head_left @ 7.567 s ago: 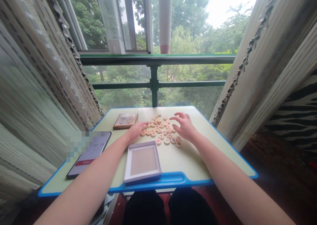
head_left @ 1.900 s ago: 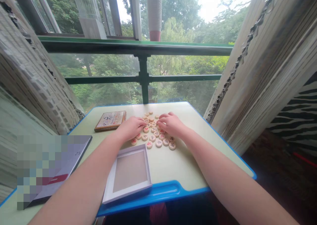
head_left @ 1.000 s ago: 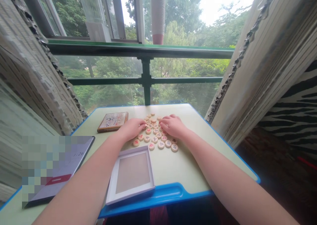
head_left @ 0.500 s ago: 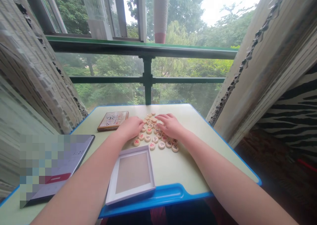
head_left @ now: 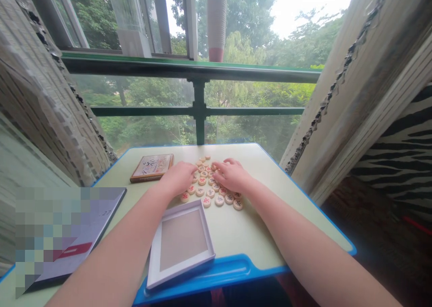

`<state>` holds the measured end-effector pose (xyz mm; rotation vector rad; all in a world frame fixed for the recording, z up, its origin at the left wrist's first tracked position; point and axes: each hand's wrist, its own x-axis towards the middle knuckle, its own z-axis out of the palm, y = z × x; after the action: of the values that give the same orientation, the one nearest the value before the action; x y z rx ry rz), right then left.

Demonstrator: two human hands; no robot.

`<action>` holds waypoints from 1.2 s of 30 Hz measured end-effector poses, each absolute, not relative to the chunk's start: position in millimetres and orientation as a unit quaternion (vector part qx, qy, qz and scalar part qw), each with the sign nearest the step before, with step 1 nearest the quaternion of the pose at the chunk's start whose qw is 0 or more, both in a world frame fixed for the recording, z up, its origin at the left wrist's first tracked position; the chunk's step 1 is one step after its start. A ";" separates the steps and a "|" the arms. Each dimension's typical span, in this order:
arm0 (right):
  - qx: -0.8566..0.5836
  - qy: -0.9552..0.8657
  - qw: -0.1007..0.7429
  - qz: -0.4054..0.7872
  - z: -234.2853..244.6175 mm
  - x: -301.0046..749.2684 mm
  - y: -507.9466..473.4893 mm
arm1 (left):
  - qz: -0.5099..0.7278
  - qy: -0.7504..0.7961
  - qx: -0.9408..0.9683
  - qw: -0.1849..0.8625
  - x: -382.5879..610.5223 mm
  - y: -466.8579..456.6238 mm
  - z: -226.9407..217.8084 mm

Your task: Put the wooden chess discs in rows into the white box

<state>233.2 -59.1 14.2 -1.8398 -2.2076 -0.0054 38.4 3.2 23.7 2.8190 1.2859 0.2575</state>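
The left hand (head_left: 178, 177) lay palm down on the near-left edge of a cluster of round wooden Chinese chess pieces (head_left: 210, 192). Its fingers were curled loosely over them, and the fingertips were hidden, so whether it had hold of a piece could not be told. The right hand (head_left: 231, 175) rested palm down on the right side of the same cluster, with its fingers stretched out flat and slightly spread. They pointed toward the left hand and pressed on the pieces without gripping any. The fingertips of the two hands were close together over the middle of the pile.

The pieces lay face up, with red or dark characters, between and under both hands. A loose row of them sat just nearer the person than the knuckles. A shallow white box tray (head_left: 182, 241) lay nearer still, below the left wrist. A flat printed box lid (head_left: 152, 166) lay just left of the left hand. A dark-framed phone (head_left: 101, 221) lay well out to the left, beside the left forearm. Everything rested on a pale table with a blue rim (head_left: 243, 228).
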 end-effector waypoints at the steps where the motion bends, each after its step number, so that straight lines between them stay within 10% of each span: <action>1: -0.631 -0.764 0.135 -0.002 13.3 233.1 -58.7 | 0.084 0.413 0.907 0.014 38.4 3.6 23.6; 36: -0.702 -0.696 0.150 0.013 21.7 255.8 -57.2 | 0.101 0.400 0.911 0.023 37.4 2.3 23.2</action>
<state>255.8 -57.2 21.7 -2.0157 -2.0007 0.0380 37.4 2.3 23.2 2.8212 1.2375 0.3126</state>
